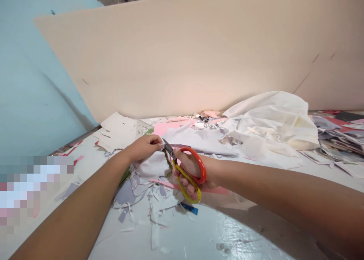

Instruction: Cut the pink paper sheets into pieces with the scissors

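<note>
My right hand [187, 169] grips a pair of scissors [202, 169] with one orange-red and one yellow handle loop. The dark blades point up and left, their tips right by the fingertips of my left hand [148, 148]. Those left fingers are closed in a pinch on the edge of a piece of white fabric [152, 164], which hangs below the hand and partly lies over the scraps. Around and under both hands are white cut-off strips [162, 210], a pink strip [163, 183] and a small blue label [189, 208].
A large white translucent cloth [273, 119] is heaped at the back right. Stacked scraps [341, 135] lie at the far right, and pale sheets [118, 129] at the back left. A tall beige panel [193, 55] rises behind the white table [210, 237]; a blue wall [36, 89] borders the left.
</note>
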`<action>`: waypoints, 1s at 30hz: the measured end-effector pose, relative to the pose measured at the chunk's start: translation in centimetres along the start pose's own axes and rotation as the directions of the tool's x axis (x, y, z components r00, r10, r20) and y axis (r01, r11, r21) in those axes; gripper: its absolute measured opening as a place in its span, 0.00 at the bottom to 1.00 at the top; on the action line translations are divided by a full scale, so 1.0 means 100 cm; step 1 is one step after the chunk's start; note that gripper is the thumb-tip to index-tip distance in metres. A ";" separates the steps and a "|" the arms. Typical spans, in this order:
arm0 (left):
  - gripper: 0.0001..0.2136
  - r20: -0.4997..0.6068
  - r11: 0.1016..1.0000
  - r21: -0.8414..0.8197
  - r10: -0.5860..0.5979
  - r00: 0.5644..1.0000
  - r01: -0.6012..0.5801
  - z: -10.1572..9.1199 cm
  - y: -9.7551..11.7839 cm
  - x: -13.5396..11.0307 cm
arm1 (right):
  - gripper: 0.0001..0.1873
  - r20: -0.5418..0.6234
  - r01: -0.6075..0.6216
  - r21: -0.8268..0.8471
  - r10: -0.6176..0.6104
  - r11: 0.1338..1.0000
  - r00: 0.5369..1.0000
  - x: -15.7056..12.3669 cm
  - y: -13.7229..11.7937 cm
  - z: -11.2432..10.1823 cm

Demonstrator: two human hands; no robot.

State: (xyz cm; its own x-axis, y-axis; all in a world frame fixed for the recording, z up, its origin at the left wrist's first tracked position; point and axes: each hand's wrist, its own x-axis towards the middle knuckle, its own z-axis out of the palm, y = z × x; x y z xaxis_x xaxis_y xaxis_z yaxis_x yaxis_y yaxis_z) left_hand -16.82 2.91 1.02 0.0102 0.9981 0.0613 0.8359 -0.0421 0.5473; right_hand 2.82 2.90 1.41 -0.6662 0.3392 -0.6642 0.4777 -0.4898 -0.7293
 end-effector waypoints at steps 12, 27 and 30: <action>0.10 -0.213 0.968 0.240 -0.022 0.977 0.074 0.001 -0.010 0.001 | 0.36 0.138 0.008 -0.138 0.011 0.990 0.990 -0.029 -0.003 -0.020; 0.13 -0.095 0.916 0.390 0.141 0.985 -0.094 0.032 0.023 -0.003 | 0.19 -0.427 0.000 -0.803 -0.575 0.596 0.698 -0.047 0.019 -0.079; 0.12 -0.110 0.951 0.309 0.063 0.992 -0.027 0.037 0.026 -0.003 | 0.18 -0.485 -0.218 -0.864 -0.634 0.454 0.602 -0.040 0.024 -0.099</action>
State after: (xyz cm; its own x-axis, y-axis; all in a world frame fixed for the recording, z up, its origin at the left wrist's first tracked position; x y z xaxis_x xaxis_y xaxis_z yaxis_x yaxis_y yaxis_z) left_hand -12.61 2.64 -0.65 0.0028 0.9824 0.1869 0.9639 -0.0524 0.2610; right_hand 12.30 8.37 0.69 -0.4259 0.9046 -0.0167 0.8570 0.3975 -0.3280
